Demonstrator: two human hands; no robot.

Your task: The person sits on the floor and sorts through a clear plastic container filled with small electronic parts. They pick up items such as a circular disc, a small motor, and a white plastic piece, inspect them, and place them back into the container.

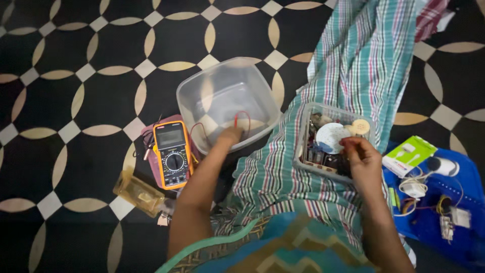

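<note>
My left hand (230, 135) reaches into a clear plastic tub (202, 88) on the floor, its fingers closed around a red test lead (242, 115). A yellow multimeter (173, 154) lies just left of that forearm. My right hand (359, 154) hovers over a smaller clear box (303, 146) of electronic parts resting on my lap, fingers pinched on a small part I cannot make out. A white disc (331, 137) and a round tan piece (360, 126) lie in that box.
A checked cloth (364, 65) covers my lap and leg. At the right sits a blue tray (467, 212) with wires, a white adapter (414, 188) and a green-white carton (408, 155). A small amber plastic case (139, 194) lies on the patterned floor.
</note>
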